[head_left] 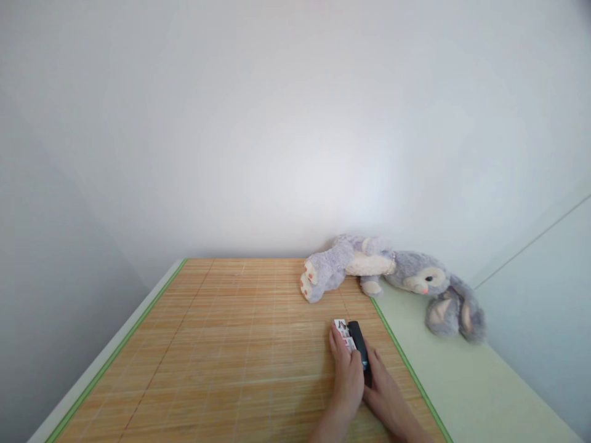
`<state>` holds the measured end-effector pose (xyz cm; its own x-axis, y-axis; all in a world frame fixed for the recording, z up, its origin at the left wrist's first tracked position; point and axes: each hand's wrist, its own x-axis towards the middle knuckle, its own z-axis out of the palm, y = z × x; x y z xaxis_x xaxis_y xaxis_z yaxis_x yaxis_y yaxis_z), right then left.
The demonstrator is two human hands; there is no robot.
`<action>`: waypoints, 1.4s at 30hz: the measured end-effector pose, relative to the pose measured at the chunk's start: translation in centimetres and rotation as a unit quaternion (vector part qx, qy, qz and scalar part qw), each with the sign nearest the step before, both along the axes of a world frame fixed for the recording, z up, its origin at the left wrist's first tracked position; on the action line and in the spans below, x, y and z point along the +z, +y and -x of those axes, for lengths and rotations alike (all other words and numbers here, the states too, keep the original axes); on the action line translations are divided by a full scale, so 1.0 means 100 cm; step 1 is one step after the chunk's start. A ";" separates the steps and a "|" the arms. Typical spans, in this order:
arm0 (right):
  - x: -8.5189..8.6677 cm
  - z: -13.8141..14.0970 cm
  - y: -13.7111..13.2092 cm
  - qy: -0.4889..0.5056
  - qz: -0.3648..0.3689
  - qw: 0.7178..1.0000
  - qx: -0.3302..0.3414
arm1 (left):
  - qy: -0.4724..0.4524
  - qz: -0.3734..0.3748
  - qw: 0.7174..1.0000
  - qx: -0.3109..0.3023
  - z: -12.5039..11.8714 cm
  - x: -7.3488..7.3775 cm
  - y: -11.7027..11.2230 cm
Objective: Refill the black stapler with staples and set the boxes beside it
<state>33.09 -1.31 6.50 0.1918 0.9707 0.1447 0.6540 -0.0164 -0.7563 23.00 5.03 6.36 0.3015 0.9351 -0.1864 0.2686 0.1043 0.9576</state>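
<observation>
Side by side near the mat's right front, my two hands each grip something. Between the thumb and fingers of my left hand (347, 375) is a small white box (342, 330) with dark and pink print. My right hand (381, 389) is closed around a long, narrow black object (358, 339) that looks like a stapler, lying right beside the box. The lower ends of both things are partly hidden by my hands.
A bamboo mat (221, 344) with green edging covers most of the pale table (466, 375). Along the back right lies a grey-purple plush rabbit (369, 263), its feet on the mat and its ears hanging towards the right. A white wall (277, 123) rises behind.
</observation>
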 end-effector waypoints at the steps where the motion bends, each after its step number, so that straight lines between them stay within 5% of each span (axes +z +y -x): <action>1: -0.002 -0.006 -0.001 -0.007 0.001 1.000 0.004 | 0.000 -0.005 1.000 -0.004 0.002 0.000 0.001; 11: -0.018 -0.030 -0.011 -0.127 0.011 0.991 0.038 | 0.061 -0.201 0.961 -0.178 0.102 0.009 0.040; 24: -0.023 -0.033 -0.007 -0.216 0.001 0.974 0.071 | 0.162 -0.283 0.916 -0.233 0.103 0.013 0.036; 42: -0.023 -0.029 -0.005 -0.210 0.005 0.976 0.055 | 0.191 -0.311 0.905 -0.217 0.099 0.016 0.032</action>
